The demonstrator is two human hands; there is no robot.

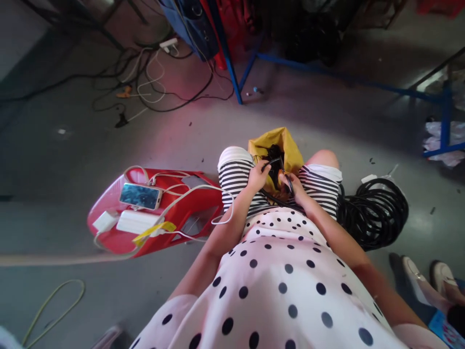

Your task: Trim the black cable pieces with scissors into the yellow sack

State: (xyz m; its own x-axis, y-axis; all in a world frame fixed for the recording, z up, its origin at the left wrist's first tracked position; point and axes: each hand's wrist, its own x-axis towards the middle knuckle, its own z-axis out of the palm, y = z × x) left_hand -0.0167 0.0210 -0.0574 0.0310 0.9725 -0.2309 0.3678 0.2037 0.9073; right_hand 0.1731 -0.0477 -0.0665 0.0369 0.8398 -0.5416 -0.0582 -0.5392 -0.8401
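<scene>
Between my knees, a yellow bag (292,150) stands with its mouth spread, and a tangle of black pieces (275,154) shows inside. My left hand (258,175) pinches a black cable (269,164) over the bag's opening. Close beside it, my right hand (295,186) is closed around a small orange-and-black hand tool (284,175); its exact kind is too small to tell. The tool's tip is close to the cable end. More black cable lies across my lap, and a large coil of black cable (379,213) rests at my right thigh.
To my left, a red plastic stool (152,242) carries a phone (141,196), a white power strip (138,222) and white cords. Blue metal table legs (232,72) stand ahead. Loose cables (145,82) cover the floor ahead left. Another person's shoes (414,269) are at lower right.
</scene>
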